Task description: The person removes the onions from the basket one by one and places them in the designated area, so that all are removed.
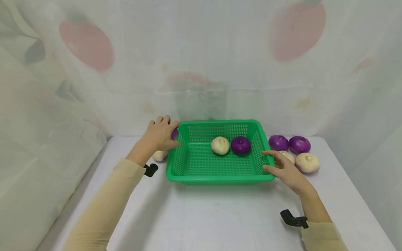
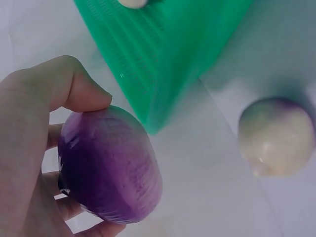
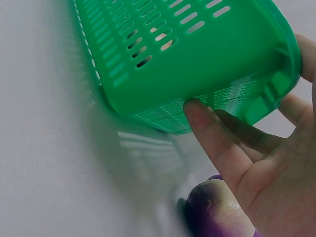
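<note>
the left hand (image 1: 159,136) grips a glossy purple, rounded, onion-shaped vegetable (image 2: 111,165), thumb on one side and bent fingers on the other. it is just outside the left end of a rectangular green plastic basket (image 1: 219,179) with slotted walls, which lies to the right of those fingers. on the near side of the same fingers, a cream-white rounded vegetable (image 1: 160,156) rests on the white table (image 1: 197,221). the right hand (image 1: 287,173) holds the basket's right end, its fingers bent at the rim and its thumb near the front corner. inside the basket, between the two sets of fingers, a pale knob-topped bulb (image 1: 220,145) sits just beside a squat dark-purple bulb (image 1: 241,145), the latter nearer the right fingers. to the right of the right fingers, two glossy violet bulbs (image 1: 278,142) lie side by side, with two cream bulbs (image 1: 307,163) in front, one partly hidden by the hand.
</note>
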The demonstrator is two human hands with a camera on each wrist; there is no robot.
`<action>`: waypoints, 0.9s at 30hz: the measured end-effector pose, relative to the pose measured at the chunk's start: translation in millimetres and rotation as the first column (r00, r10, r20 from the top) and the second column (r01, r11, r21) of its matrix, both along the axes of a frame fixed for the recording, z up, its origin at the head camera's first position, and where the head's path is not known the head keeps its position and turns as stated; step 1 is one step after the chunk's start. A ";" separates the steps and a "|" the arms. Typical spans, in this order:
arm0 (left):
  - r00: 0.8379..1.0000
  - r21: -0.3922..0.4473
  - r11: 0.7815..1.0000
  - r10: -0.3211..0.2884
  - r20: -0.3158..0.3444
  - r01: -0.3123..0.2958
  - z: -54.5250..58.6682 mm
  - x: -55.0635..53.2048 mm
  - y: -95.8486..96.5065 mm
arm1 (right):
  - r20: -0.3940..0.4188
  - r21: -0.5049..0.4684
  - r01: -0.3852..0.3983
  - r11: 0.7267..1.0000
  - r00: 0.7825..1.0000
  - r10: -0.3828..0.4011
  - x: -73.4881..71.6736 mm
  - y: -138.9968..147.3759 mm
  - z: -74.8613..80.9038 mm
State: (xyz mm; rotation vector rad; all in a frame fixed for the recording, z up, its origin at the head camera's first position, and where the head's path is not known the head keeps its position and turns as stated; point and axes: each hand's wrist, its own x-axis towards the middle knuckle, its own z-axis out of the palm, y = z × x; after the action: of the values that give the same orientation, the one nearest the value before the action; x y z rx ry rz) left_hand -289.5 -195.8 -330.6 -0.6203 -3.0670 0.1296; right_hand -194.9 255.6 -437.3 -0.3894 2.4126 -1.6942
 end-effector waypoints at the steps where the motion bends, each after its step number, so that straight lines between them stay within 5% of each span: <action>1: 1.000 0.002 1.000 0.003 -0.003 -0.003 -0.2 0.3 -3.2 | -0.001 0.003 0.000 1.000 1.000 0.000 -0.2 0.1 -0.3; 13: 0.999 0.046 0.999 0.028 -0.046 -0.026 -6.1 5.3 -41.8 | -0.009 0.003 -0.004 1.000 1.000 0.005 -1.3 -0.6 0.0; 27: 0.994 0.109 0.989 0.100 -0.032 -0.096 -28.6 6.7 -80.5 | -0.019 0.020 0.005 1.000 1.000 -0.005 -0.5 -1.8 1.2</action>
State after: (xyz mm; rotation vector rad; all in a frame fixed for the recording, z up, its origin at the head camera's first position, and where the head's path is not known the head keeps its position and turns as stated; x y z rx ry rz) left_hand -282.8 -276.3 -359.2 -0.4564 -3.0436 -0.0228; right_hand -195.4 253.8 -436.1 -0.3985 2.4438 -1.6751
